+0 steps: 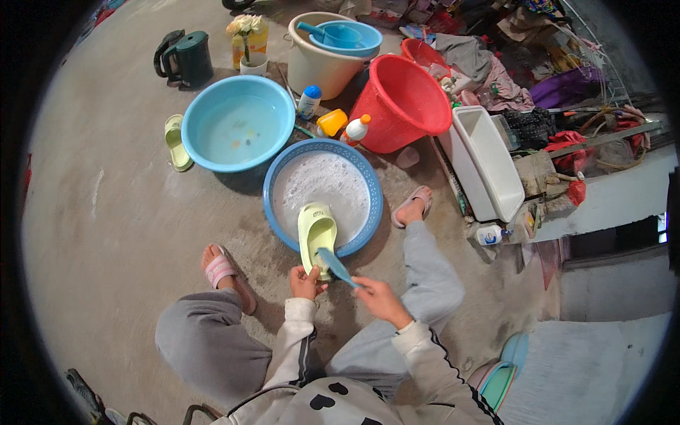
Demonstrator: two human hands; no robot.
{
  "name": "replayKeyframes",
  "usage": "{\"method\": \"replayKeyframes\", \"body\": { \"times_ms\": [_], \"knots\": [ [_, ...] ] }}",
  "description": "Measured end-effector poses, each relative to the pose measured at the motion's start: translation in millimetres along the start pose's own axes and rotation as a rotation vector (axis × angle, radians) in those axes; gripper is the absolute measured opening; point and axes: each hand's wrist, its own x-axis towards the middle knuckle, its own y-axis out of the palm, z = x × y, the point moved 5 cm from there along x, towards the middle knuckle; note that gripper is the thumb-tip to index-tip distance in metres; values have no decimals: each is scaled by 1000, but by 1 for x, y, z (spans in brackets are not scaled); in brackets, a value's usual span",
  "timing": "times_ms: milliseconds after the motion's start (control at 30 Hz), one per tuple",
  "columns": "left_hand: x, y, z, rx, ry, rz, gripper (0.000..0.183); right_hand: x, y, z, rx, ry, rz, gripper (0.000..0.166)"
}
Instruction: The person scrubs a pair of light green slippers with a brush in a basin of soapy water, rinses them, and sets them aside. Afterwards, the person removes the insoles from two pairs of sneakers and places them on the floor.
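Observation:
My left hand point(305, 284) grips the heel end of a pale yellow-green slipper point(317, 220), its open side facing up. The toe of the slipper reaches over a blue plastic basin point(376, 212) with a perforated rim. White suds float on the water point(326, 178) in that basin. My right hand point(380, 297) is shut on the handle of a blue scrubbing brush point(338, 267). The brush's head is at the slipper's heel, and its bristles are mostly hidden. A similar yellow-green slipper point(178, 143) stands on the floor at left.
A light-blue basin point(194, 106) of water stands beyond the suds. Behind are a cream bucket point(311, 74), a red bucket point(366, 114) and several bottles, including a blue-capped one point(308, 102). A white trough point(478, 159), piled cloth and a dark kettle point(194, 59) lie around.

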Motion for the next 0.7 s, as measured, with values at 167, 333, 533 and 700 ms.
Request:
{"method": "replayKeyframes", "body": {
  "times_ms": [167,333,533,700],
  "knots": [
    [-3,-7,-17,-33,-7,-67,29,16,-34,-19,197,495,-74,28],
    [-9,8,-30,-254,-148,1,24,99,-35,-70,-228,200,-208,31],
    [-5,11,-33,-445,-239,110,26,158,-5,-78,-586,437,-98,28],
    [-7,5,-26,-536,-359,57,31,146,-10,-79,-383,271,-48,29]
  ]
}}
